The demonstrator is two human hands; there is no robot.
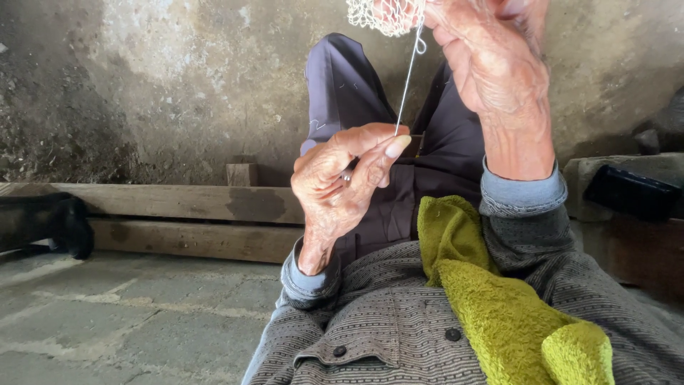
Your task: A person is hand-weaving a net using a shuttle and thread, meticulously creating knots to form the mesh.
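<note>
Left hand [342, 182]: you pinch the thread [407, 82] between thumb and forefinger | Right hand [484, 50]: you grip the white netting [377, 14] at the top edge | Tip: keep the thread taut and pull steadily toward your lap.

White thread [407, 82], olive-green towel [499, 299], grey striped jacket [385, 321].

The top edge cuts off the white net [377, 16], so only its bottom part shows. It also cuts off the fingers of the right hand [491, 57]. The left hand [342, 189] hides a small shiny thing in its palm. The bottom edge cuts the green towel [513, 306].
</note>
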